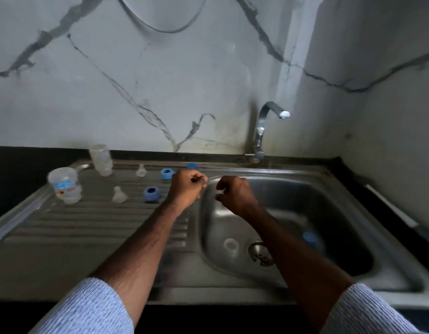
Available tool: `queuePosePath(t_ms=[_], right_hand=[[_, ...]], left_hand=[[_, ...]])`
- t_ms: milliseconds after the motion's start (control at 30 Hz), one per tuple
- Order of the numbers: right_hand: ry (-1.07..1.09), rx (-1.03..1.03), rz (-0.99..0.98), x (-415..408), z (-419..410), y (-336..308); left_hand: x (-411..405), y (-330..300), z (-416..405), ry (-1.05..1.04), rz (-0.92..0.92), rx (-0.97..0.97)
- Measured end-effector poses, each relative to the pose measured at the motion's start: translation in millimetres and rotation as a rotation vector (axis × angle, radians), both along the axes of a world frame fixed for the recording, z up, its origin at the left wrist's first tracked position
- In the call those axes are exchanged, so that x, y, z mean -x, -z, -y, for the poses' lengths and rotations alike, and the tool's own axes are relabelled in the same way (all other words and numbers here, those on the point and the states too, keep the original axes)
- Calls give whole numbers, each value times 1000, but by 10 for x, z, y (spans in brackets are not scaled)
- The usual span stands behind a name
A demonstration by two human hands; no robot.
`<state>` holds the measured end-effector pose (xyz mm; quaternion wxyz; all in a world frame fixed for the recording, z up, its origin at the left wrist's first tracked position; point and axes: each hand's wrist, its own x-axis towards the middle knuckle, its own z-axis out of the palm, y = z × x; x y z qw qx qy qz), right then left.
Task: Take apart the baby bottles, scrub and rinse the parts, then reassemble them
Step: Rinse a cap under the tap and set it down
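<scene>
On the ribbed steel drainboard (64, 222) stand two clear plastic bottle bodies (65, 185), two translucent silicone teats (119, 195) and blue ridged collars (151, 194), while the left hand (187, 186) is curled into a fist and the right hand (235, 194), fingers loosely curled, holds nothing visible.

Two clear bottle bodies stand upright on the ribbed drainboard at its left: the nearer bottle (65, 185), with a coloured print on its side; the farther bottle (101, 160), plain, at the back edge; two translucent teats sit apart on the ribs, the back teat (141, 170) and the front teat (119, 194); two blue collar rings lie beside them, the back ring (167, 174) and the front ring (151, 193); a third blue piece (191, 166) shows at the back; in the basin lie a blurred clear part (230, 245), perhaps a cap, and a blue part (311, 239).
</scene>
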<state>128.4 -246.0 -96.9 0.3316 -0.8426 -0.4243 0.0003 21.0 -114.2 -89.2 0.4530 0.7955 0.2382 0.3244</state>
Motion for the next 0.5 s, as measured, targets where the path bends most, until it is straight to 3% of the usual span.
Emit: queuePosePath(t_ms=[100,233,367,467,500], right_hand=[[114,83,-5,-360,509,42],[322,308,-22,-975,1256,316],[277,598,-43,-1241,1690,630],[251,709,-195,-1291,1773,831],[252,757,-156,-1350,1775,940]], left_hand=[[-386,131,345,90,28,76],[-828,282,842,261,-95,72],[-1123,361,997,298,-138,109],[-1220,516,979,269,-166,125],[-1237,586,965,254,-164,126]])
